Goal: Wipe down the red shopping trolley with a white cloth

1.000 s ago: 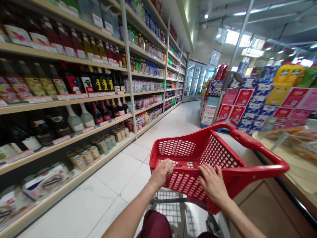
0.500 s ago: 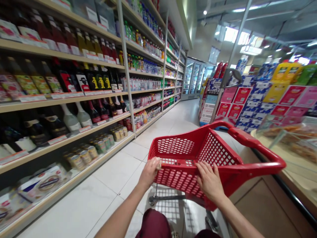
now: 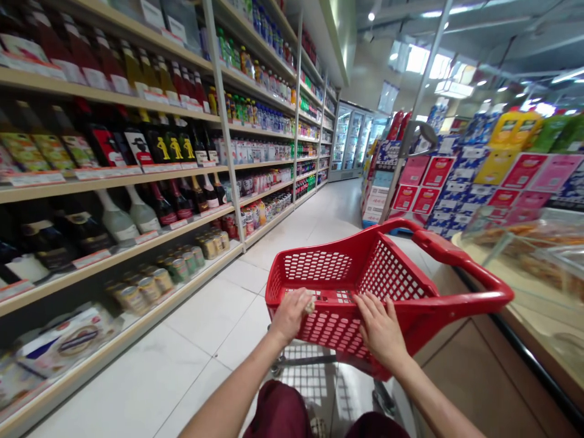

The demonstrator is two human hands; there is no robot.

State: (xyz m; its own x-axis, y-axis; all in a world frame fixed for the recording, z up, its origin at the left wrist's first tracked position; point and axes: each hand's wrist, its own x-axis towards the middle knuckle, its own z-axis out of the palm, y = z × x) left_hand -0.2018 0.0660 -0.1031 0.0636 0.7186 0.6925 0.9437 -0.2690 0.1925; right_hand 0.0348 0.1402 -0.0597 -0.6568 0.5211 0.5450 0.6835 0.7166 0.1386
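shopping cart (image 3: 338, 325), red, latticed, on white store tiles (image 3: 191, 359); left hand (image 3: 288, 317) clutches pale wad (image 3: 311, 305), right hand (image 3: 382, 331) rests fingers outstretched.

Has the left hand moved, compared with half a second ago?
Yes. Judged against the floor tiles, the left hand has moved toward the right hand, along the red cart's rim.

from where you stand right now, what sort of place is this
A supermarket, most likely: there's a red shopping cart, shelves lined with bottles and cans, and glass-door fridges at the aisle's far end.
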